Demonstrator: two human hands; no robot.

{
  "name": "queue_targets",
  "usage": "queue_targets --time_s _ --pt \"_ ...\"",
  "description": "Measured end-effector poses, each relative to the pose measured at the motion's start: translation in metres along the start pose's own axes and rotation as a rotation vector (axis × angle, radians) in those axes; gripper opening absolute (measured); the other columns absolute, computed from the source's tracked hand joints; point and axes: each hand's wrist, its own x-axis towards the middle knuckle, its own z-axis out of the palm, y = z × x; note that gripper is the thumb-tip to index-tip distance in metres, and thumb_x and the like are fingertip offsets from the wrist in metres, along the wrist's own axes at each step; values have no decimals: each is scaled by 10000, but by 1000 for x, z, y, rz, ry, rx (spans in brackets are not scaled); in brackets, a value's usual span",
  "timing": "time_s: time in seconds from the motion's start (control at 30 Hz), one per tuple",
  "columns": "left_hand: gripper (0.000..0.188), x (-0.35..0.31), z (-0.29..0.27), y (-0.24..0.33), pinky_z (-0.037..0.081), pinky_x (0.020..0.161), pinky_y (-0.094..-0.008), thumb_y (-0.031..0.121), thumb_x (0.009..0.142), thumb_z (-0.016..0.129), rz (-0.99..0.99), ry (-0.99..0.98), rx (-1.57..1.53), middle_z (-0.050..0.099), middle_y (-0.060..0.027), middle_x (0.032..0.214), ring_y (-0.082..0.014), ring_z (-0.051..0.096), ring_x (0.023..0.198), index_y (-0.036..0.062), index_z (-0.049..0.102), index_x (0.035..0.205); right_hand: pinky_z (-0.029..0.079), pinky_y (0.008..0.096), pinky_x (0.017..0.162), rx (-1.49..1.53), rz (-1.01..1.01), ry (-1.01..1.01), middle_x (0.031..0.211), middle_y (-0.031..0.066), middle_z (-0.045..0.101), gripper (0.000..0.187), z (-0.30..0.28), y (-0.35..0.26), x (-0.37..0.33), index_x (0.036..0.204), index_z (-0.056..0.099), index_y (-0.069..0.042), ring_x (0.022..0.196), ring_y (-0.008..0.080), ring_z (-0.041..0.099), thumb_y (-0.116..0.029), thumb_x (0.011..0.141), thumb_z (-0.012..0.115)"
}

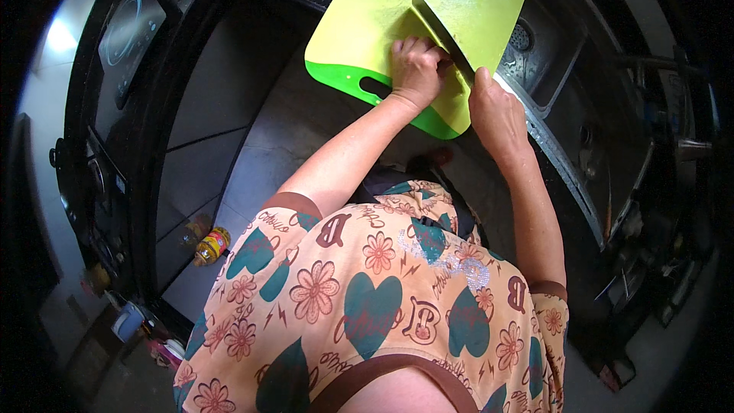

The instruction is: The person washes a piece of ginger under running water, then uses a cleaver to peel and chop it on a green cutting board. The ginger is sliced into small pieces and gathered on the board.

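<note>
A yellow-green cutting board (359,23) with a bright green edge and a handle slot lies in front of me at the top. My right hand (498,111) grips a knife (442,30) with a broad dark blade, which points up and to the left across the board. My left hand (419,69) rests on the board just left of the blade, its fingers curled under. Whatever lies beneath those fingers is hidden, and I cannot make out any food there.
A metal sink (554,53) with a round drain sits right of the board. At the far left is a black cooktop (131,37) on the dark counter. A yellow-and-red bottle (212,245) stands low at the left, by dark cabinet fronts (206,107).
</note>
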Motion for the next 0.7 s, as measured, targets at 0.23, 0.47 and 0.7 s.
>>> queue_targets --time_s 0.23,0.47,0.7 --pt "19 2 11 13 385 758 -386 193 708 691 20 -89 56 606 -41 768 -247 556 819 195 707 718 502 513 575 69 78 53 743 238 637 121 14 19 14 899 452 -10 662 421 641 -116 877 506" --pt "14 -1 18 4 393 747 -392 180 675 703 30 -18 -11 603 -44 738 -261 565 780 177 691 680 510 502 568 58 41 123 743 240 633 86 7 18 3 894 457 -3 647 414 642 -82 878 485" --pt "23 -1 -9 -1 394 744 -397 183 679 709 32 -6 6 595 -56 746 -267 558 792 166 697 690 514 498 556 71 9 9 719 242 621 70 -5 0 -4 887 440 3 639 414 643 -55 865 473"
